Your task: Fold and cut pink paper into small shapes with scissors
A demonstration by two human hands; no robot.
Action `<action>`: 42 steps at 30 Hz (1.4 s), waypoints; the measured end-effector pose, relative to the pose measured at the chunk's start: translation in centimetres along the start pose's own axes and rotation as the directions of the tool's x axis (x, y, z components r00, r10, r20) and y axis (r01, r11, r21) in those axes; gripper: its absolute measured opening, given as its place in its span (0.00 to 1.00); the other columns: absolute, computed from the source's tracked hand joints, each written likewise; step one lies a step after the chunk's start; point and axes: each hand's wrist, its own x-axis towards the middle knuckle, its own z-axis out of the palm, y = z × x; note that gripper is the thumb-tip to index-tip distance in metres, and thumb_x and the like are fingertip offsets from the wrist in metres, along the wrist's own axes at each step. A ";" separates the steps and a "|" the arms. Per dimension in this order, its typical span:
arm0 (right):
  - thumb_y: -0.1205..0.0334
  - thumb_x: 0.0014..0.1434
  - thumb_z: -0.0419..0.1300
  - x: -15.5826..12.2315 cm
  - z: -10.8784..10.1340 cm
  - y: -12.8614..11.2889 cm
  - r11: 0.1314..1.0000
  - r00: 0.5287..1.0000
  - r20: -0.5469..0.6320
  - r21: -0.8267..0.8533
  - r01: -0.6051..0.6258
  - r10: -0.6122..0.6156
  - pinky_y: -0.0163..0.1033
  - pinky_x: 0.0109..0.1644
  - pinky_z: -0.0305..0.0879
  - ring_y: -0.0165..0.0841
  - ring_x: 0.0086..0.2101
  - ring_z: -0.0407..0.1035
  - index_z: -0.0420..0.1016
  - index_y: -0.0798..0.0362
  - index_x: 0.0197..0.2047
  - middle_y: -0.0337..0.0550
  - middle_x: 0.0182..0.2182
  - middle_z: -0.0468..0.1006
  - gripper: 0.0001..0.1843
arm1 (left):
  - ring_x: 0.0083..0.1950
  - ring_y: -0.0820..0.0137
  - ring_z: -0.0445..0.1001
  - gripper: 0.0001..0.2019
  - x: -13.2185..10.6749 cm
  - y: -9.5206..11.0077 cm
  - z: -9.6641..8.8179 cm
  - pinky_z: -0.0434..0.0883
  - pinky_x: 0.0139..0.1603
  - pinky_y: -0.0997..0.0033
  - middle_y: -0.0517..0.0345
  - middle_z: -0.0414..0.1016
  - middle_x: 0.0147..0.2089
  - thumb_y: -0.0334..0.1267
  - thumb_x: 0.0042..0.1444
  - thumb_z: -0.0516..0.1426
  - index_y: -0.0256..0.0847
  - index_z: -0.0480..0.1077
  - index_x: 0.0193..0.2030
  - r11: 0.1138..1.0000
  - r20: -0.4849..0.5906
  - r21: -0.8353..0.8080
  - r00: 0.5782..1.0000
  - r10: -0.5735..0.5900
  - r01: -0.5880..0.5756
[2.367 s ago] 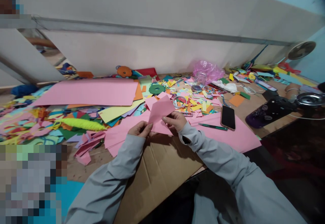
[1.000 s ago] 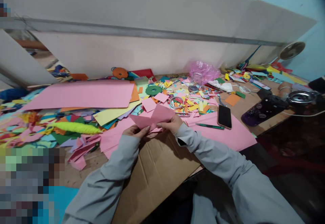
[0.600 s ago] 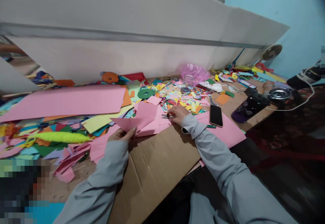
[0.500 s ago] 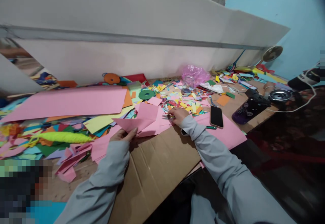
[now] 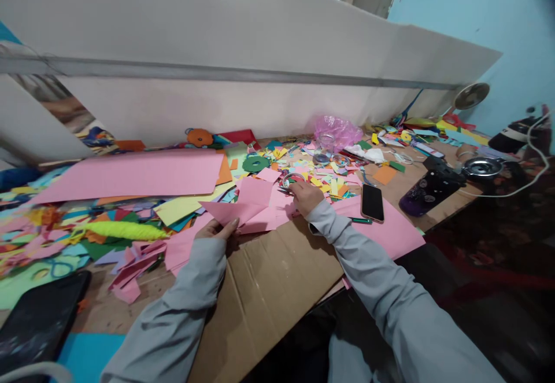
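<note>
My left hand (image 5: 218,230) pinches the near corner of a folded pink paper (image 5: 243,206) and holds it just above the cardboard sheet (image 5: 269,279). My right hand (image 5: 306,195) is off the paper. It rests on the heap of coloured scraps beside a clear tape ring (image 5: 291,179), fingers curled over something small that I cannot make out. Both arms are in grey sleeves.
A phone (image 5: 372,202) and a green pen (image 5: 359,220) lie on a pink sheet (image 5: 392,235) right of my right arm. A large pink sheet (image 5: 130,172), yellow-green yarn (image 5: 124,231) and paper scraps cover the left. A dark bottle (image 5: 427,189), metal bowl (image 5: 481,168) and dark screen (image 5: 39,319) sit around the edges.
My right hand has let go of the folded pink paper and gone to the scraps by the tape ring. My left hand alone keeps the paper, lowered and tilted flatter.
</note>
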 end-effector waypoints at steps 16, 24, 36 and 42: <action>0.60 0.55 0.55 -0.8 -0.1 -1.4 0.429 0.977 0.163 0.899 -0.089 -0.139 0.32 0.31 0.61 0.27 0.27 0.64 0.75 0.55 0.45 0.37 0.29 0.70 0.17 | 0.21 0.73 0.74 0.15 1.3 -0.9 -0.5 0.73 0.24 0.77 0.62 0.76 0.21 0.37 0.36 0.69 0.37 0.75 0.32 0.994 -0.021 -0.018 0.994 0.108 -0.108; 0.38 0.56 0.55 -1.0 0.7 -1.6 0.353 0.963 0.216 0.924 -0.149 -0.159 0.32 0.29 0.58 0.26 0.23 0.59 0.75 0.57 0.35 0.34 0.20 0.61 0.27 | 0.20 0.73 0.73 0.17 0.8 -0.5 -0.2 0.71 0.21 0.77 0.61 0.77 0.22 0.38 0.33 0.68 0.35 0.75 0.33 0.992 -0.059 -0.019 0.990 0.126 -0.127; 0.41 0.60 0.53 -1.1 1.1 -1.7 0.416 0.958 0.242 0.895 -0.158 -0.157 0.33 0.29 0.55 0.25 0.22 0.60 0.75 0.57 0.32 0.33 0.17 0.63 0.25 | 0.14 0.75 0.67 0.17 -0.5 0.0 0.1 0.67 0.13 0.78 0.63 0.73 0.17 0.41 0.34 0.69 0.36 0.73 0.31 0.998 -0.027 0.067 0.999 0.020 -0.018; 0.43 0.60 0.54 -1.3 0.9 -2.0 0.415 0.955 0.249 0.895 -0.163 -0.162 0.33 0.28 0.53 0.25 0.20 0.59 0.74 0.57 0.31 0.32 0.15 0.63 0.24 | 0.16 0.74 0.69 0.18 -0.8 0.1 0.4 0.69 0.15 0.77 0.63 0.74 0.18 0.41 0.33 0.68 0.36 0.74 0.33 0.996 -0.038 0.078 0.998 0.042 -0.039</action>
